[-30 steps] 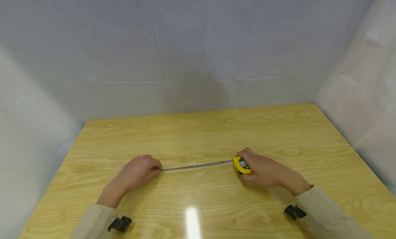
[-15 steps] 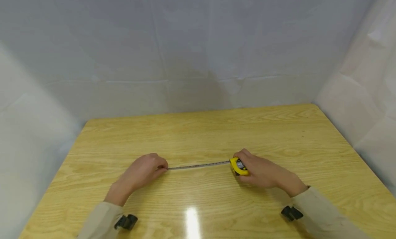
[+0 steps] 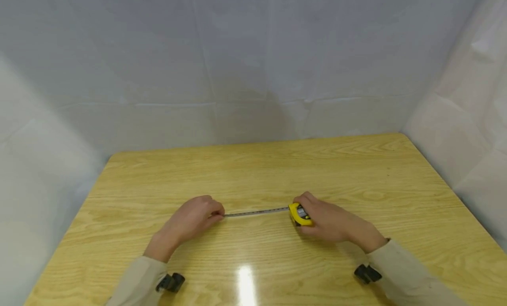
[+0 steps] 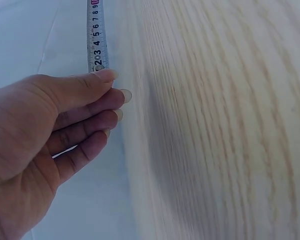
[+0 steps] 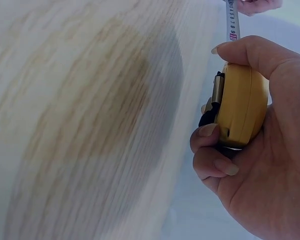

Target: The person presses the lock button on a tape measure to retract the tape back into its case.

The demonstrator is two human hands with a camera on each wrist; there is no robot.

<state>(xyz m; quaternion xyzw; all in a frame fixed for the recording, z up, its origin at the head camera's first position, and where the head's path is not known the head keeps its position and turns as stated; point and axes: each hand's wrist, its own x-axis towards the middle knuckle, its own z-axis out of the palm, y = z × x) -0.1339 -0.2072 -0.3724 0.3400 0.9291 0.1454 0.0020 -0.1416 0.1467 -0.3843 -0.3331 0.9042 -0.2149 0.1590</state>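
A yellow and black tape measure [image 3: 299, 215] is gripped in my right hand [image 3: 328, 220], its blade mouth facing left. From it a short stretch of metal blade [image 3: 257, 212] runs leftward just over the table. My left hand [image 3: 194, 220] pinches the blade's free end between thumb and forefinger. In the left wrist view, low numbers show on the blade [image 4: 96, 35] right above the thumb. The right wrist view shows the yellow case [image 5: 244, 102] in the palm, fingers curled round it and the thumb at the blade's exit. The blade's end tip is hidden by the left fingers.
The wooden table [image 3: 253, 174] has a bright light reflection near its front. White sheeting [image 3: 245, 68] stands behind it and along both sides. Small black devices [image 3: 170, 282] sit at both sleeve cuffs.
The left hand has moved right with the blade's end, and the right hand slightly left with the case. The visible blade between them has become shorter.
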